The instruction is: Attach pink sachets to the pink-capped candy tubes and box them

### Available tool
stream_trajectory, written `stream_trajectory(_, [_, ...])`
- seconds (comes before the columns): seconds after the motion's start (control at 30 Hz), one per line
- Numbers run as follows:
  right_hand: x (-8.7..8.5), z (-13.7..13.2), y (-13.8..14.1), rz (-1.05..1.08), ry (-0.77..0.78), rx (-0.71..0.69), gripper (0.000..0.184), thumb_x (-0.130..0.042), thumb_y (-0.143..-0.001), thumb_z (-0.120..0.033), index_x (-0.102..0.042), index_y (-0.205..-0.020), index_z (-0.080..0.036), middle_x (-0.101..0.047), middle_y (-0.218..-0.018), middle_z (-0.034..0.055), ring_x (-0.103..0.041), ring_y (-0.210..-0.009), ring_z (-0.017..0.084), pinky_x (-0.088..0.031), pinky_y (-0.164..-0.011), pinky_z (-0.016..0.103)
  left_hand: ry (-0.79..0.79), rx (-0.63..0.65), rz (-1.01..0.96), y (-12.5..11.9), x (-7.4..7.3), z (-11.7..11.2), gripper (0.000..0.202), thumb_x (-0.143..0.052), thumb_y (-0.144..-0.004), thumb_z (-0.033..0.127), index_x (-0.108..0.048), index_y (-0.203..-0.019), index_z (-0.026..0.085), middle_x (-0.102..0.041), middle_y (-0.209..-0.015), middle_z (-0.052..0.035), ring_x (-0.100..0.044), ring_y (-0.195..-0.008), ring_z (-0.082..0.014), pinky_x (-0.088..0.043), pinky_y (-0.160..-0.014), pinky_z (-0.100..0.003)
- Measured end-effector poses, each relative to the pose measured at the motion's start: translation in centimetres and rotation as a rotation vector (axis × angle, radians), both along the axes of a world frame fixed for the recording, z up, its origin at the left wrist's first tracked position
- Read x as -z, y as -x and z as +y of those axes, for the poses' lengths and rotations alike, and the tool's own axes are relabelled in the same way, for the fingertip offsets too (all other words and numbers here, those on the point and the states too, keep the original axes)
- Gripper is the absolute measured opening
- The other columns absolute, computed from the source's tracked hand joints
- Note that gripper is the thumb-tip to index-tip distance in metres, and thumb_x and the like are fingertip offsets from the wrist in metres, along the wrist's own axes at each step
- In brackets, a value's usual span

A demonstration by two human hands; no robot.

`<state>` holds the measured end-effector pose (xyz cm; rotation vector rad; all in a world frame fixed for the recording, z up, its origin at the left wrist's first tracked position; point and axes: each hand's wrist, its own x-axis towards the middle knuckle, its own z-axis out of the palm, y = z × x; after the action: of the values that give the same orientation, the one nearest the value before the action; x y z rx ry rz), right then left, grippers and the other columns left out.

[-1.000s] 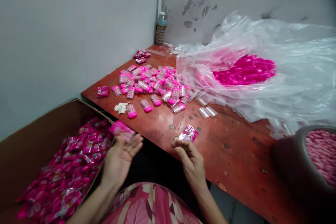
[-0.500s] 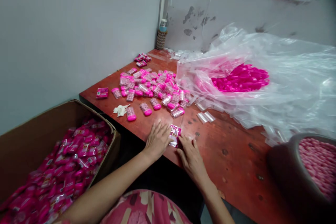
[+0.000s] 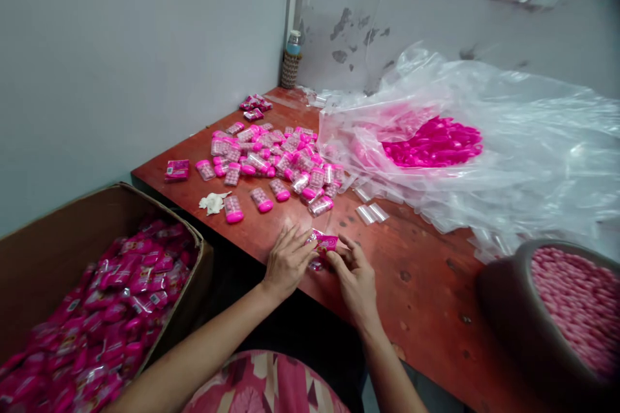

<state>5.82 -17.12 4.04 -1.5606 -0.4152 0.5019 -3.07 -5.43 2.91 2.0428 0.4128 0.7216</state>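
My left hand [image 3: 287,259] and my right hand [image 3: 356,272] meet over a small pink packet [image 3: 325,244] at the near edge of the red-brown table [image 3: 426,284]. Fingers of both hands pinch and fold the packet against the tabletop. A heap of small clear cases with pink caps [image 3: 276,161] lies just beyond the hands. A cardboard box [image 3: 43,251] at my left holds many finished pink packets [image 3: 111,310].
A big clear plastic bag [image 3: 508,155] with pink caps inside [image 3: 431,142] covers the table's right. A dark bowl of pink candies [image 3: 566,310] stands at the near right. Several empty clear cases [image 3: 371,213], a white scrap [image 3: 212,202] and a bottle [image 3: 291,61] in the corner.
My left hand let a pink packet go over the box and came across to the table. Both hands now press a packet down at the table's edge.
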Motion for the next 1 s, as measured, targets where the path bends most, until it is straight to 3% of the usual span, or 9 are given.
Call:
stream_trajectory(0.13, [-1.2, 0.6, -0.1, 0.179, -0.095, -0.023, 0.043, -0.065, -0.069, -0.031, -0.050, -0.108, -0.020, -0.064, -0.072, -0.0005, -0.060, -0.064, 0.015, -0.048, -0.061, 0.029, 0.483, 0.015, -0.061, 0.6, -2.1, -0.6, 0.037, -0.062, -0.071, 0.031, -0.061, -0.107, 0.024, -0.061, -0.110, -0.0075, -0.050, -0.108, -0.0263, -0.033, -0.096, -0.039])
stream_trajectory(0.23, [-1.6, 0.6, -0.1, 0.190, -0.058, -0.091, 0.046, -0.068, -0.066, -0.030, -0.051, -0.107, -0.018, -0.060, -0.063, -0.0029, -0.056, -0.057, 0.013, -0.046, -0.057, 0.026, 0.922, 0.143, 0.009, 1.0, -2.4, -0.5, 0.031, -0.057, -0.073, 0.039, -0.068, -0.091, 0.016, -0.068, -0.085, -0.0083, -0.061, -0.079, -0.0224, -0.047, -0.075, -0.034])
stream_trajectory(0.3, [-1.6, 0.7, -0.2, 0.140, -0.001, -0.170, 0.043, -0.069, -0.065, -0.031, -0.054, -0.102, -0.017, -0.057, -0.057, -0.0044, -0.053, -0.052, 0.012, -0.043, -0.053, 0.024, 1.093, 0.190, 0.045, 1.3, -2.0, -0.4, 0.030, -0.060, -0.070, 0.039, -0.069, -0.078, 0.012, -0.067, -0.073, -0.0072, -0.061, -0.068, -0.0182, -0.048, -0.068, -0.030])
stream_trajectory(0.4, [-1.5, 1.4, -1.3, 0.022, 0.128, -0.241, 0.037, -0.066, -0.066, -0.040, -0.058, -0.093, -0.015, -0.054, -0.051, -0.0041, -0.049, -0.045, 0.012, -0.039, -0.046, 0.024, 1.180, 0.101, 0.043, 1.6, -1.2, -0.3, 0.027, -0.067, -0.064, 0.036, -0.069, -0.070, 0.010, -0.065, -0.068, -0.0071, -0.060, -0.063, -0.0150, -0.048, -0.065, -0.027])
stream_trajectory(0.47, [-1.6, 2.5, -2.7, -0.152, 0.275, -0.175, 0.039, -0.058, -0.070, -0.049, -0.059, -0.091, -0.016, -0.058, -0.054, -0.0007, -0.053, -0.047, 0.015, -0.039, -0.046, 0.026, 1.183, 0.030, 0.039, 1.9, -0.9, -0.2, 0.026, -0.069, -0.062, 0.035, -0.068, -0.065, 0.009, -0.065, -0.064, -0.0071, -0.059, -0.060, -0.0142, -0.048, -0.062, -0.026])
stream_trajectory(0.6, [-2.2, 5.9, -5.7, -0.623, 0.737, 0.036, 0.050, -0.042, -0.075, -0.059, -0.062, -0.087, -0.014, -0.065, -0.076, 0.0134, -0.061, -0.075, 0.027, -0.043, -0.063, 0.035, 1.215, -0.054, 0.032, 2.5, -0.8, 0.1, 0.025, -0.072, -0.059, 0.033, -0.066, -0.058, 0.009, -0.062, -0.059, -0.0053, -0.056, -0.055, -0.0117, -0.047, -0.057, -0.024])
stream_trajectory(0.7, [-2.4, 8.6, -6.7, -0.684, 0.981, 0.060, 0.062, -0.037, -0.074, -0.064, -0.062, -0.086, -0.010, -0.064, -0.080, 0.0229, -0.060, -0.082, 0.035, -0.041, -0.068, 0.041, 1.286, -0.083, 0.036, 2.9, -0.9, 0.6, 0.024, -0.072, -0.058, 0.032, -0.066, -0.060, 0.009, -0.063, -0.060, -0.0055, -0.056, -0.055, -0.0110, -0.048, -0.056, -0.023])
stream_trajectory(0.87, [-1.1, 10.2, -7.5, -0.633, 0.876, 0.012, 0.057, -0.051, -0.066, -0.061, -0.060, -0.096, -0.013, -0.063, -0.092, 0.0206, -0.059, -0.087, 0.035, -0.041, -0.069, 0.041, 1.377, -0.148, -0.025, 3.6, -0.9, 1.5, 0.025, -0.075, -0.055, 0.029, -0.061, -0.055, 0.008, -0.063, -0.058, -0.0058, -0.058, -0.052, -0.0120, -0.050, -0.053, -0.024])
stream_trajectory(1.0, [-0.4, 8.7, -8.2, -0.553, 0.657, -0.036, 0.044, -0.058, -0.064, -0.051, -0.061, -0.087, -0.014, -0.066, -0.076, 0.0117, -0.062, -0.073, 0.028, -0.044, -0.062, 0.034, 1.502, -0.206, -0.118, 3.3, -0.9, 2.2, 0.023, -0.074, -0.059, 0.027, -0.062, -0.066, 0.008, -0.063, -0.063, -0.0063, -0.060, -0.055, -0.0123, -0.051, -0.051, -0.022])
